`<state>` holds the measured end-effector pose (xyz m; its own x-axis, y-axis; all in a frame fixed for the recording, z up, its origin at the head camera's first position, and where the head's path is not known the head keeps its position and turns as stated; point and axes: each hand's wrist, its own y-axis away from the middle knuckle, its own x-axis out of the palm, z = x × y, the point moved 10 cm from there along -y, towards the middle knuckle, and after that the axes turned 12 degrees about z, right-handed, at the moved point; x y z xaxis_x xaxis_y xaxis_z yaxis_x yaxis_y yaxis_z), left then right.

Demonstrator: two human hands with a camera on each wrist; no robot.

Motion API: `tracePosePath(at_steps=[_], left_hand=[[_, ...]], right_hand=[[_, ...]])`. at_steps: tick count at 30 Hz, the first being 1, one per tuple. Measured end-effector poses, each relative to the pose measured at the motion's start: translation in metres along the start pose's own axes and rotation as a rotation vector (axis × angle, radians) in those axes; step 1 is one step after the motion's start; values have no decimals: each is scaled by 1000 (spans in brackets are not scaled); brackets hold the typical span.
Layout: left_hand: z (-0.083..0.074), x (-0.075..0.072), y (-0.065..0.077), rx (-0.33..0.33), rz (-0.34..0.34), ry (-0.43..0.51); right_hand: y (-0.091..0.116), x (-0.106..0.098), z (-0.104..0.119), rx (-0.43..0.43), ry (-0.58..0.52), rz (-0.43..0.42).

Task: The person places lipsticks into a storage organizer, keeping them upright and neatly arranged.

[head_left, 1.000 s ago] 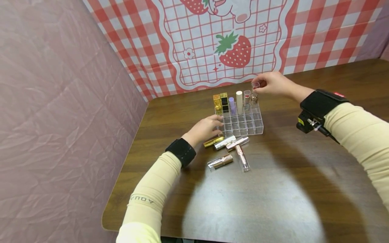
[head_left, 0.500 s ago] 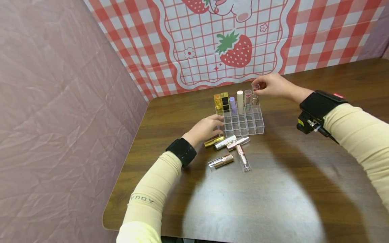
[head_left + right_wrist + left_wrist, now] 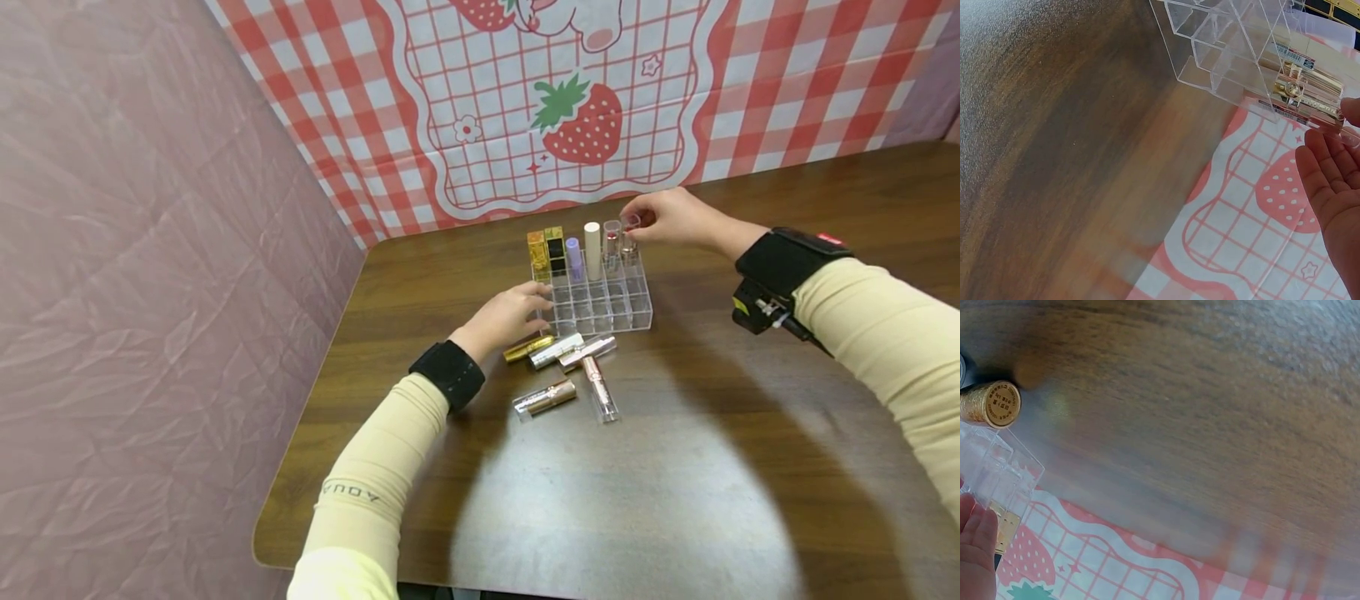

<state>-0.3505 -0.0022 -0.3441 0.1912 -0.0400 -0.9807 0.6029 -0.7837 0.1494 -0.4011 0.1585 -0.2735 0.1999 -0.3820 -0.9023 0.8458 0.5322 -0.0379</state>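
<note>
A clear stepped lipstick organizer point(image 3: 600, 304) stands on the table, with a row of lipsticks upright in its back compartments. My right hand point(image 3: 671, 218) pinches the clear top of a lipstick point(image 3: 630, 246) at the back right corner; its lower part sits in the compartment. In the right wrist view, this rose-gold lipstick point(image 3: 1316, 106) lies between thumb and fingers. My left hand point(image 3: 506, 317) rests its fairly straight fingers on the organizer's left side. Beside the held one is another clear-capped lipstick point(image 3: 612, 242), then a cream tube point(image 3: 592, 250) and a lilac tube point(image 3: 574, 257).
Several lipsticks lie before the organizer: a gold one point(image 3: 528, 349), silver ones point(image 3: 555, 352), and rose-gold ones point(image 3: 546, 399). Gold and black boxy lipsticks point(image 3: 555, 250) stand at its back left. A strawberry-print checked cloth point(image 3: 450, 167) hangs behind the table point(image 3: 675, 483).
My right hand has moved slightly down, lowering the lipstick deeper into the back right compartment. My left hand stays in place on the organizer.
</note>
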Motion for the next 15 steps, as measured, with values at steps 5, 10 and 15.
tracePosePath(at_steps=[5, 10, 15], left_hand=[[0, 0, 1, 2, -1, 5], [1, -1, 0, 3, -5, 3], [2, 0, 0, -3, -3, -4]], right_hand=[[-2, 4, -3, 13, -3, 12], [-3, 6, -4, 20, 3, 8], [-3, 5, -3, 22, -4, 1]])
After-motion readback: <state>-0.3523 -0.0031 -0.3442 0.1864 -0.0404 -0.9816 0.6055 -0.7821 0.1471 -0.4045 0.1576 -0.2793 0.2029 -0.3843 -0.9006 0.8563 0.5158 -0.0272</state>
